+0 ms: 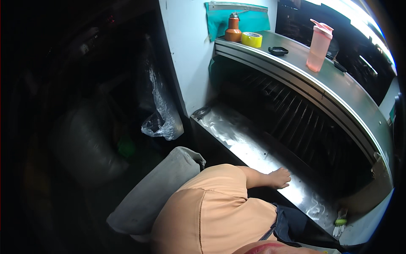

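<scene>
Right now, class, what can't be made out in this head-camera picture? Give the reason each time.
All in the head view:
- Palm of the left hand on the metal ledge: hidden by the back of the hand.
- Right hand: not shown; I cannot tell what hides it.
- Space below the green counter: lost in shadow.
- Green thing at left: too dark to identify.

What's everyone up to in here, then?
A person in a peach shirt has their left hand at a shiny metal ledge, with nothing visible in its grasp. Their right hand is out of view. On the green surface above, a pink bottle, a yellow tape roll and an orange bottle stand away from the hand.
</scene>
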`<state>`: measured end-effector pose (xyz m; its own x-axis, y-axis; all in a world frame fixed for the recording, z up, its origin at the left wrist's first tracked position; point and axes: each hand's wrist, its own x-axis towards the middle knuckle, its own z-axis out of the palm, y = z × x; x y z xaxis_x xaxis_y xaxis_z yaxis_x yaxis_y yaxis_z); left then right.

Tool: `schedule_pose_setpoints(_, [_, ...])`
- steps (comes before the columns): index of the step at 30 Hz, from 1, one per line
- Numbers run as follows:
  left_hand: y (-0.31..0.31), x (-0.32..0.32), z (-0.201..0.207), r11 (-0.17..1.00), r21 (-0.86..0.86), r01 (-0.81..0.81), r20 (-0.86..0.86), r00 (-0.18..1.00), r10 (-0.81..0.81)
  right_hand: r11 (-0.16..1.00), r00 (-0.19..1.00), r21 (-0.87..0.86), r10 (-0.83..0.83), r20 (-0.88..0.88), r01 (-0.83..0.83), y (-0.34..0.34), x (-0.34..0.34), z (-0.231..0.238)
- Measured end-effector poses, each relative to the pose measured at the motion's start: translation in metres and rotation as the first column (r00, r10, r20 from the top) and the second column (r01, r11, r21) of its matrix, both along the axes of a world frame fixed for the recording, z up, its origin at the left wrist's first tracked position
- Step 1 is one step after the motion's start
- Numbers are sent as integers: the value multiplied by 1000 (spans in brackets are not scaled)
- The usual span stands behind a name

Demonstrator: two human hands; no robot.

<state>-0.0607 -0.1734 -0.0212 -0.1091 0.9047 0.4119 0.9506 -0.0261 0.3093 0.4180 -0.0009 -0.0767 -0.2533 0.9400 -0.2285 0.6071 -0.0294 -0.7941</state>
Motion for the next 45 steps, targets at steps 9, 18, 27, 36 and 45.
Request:
schedule_pose_setpoints(9, [0,0,-5,1000,20,-19,-6,1000,19,997,998,-51,63,-9,-64,-5,-16,9])
schedule_pose_setpoints(18, [2,6,-6,1000,12,-17,-21,1000,17,992,997,-101,65,-51,-70,-8,9,4])
schedule_pose_setpoints(27, [22,-14,12,979,-201,24,620,777,108,995,989,-29,-94,-117,91,-20,11,19])
schedule_pose_setpoints(36, [-18,81,341,61,752,657,399,-379,-835,972,961,66,-233,148,226,-45,22,30])
schedule_pose_setpoints(45, [-43,141,400,-416,761,498,283,-832,-477,961,947,112,-269,178,252,-52,26,39])
